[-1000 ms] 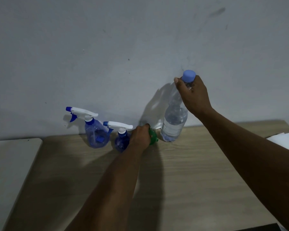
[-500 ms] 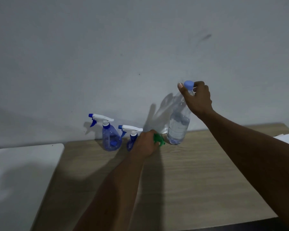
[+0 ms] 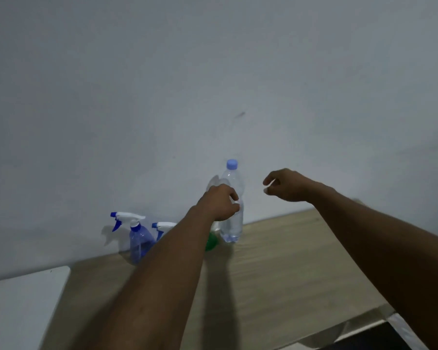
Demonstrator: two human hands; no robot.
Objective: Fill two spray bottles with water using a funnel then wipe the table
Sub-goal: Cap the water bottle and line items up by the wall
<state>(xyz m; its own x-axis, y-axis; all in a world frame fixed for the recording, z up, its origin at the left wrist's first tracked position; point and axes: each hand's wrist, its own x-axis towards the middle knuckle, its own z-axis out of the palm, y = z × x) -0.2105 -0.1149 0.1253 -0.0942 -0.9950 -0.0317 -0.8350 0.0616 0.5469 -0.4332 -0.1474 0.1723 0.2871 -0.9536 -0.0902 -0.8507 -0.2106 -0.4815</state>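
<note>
While the water bottle (image 3: 231,203) stands upright at the worktop's (image 3: 276,269) back edge, the left hand (image 3: 221,202) curls loosely against it; the empty, half-open right hand (image 3: 287,184) hovers just beside.

I read dim, bluish light | arm shadows stretch toward 6 o'clock on the worktop (image 3: 276,261) | soft motion blur | edges bowed, wide-angle.

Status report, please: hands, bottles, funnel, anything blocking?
Left hand at water bottle, grip unclear. Right hand empty, raised, off the bottle. Spray bottles capped, green funnel on table. Nothing blocking.
</note>
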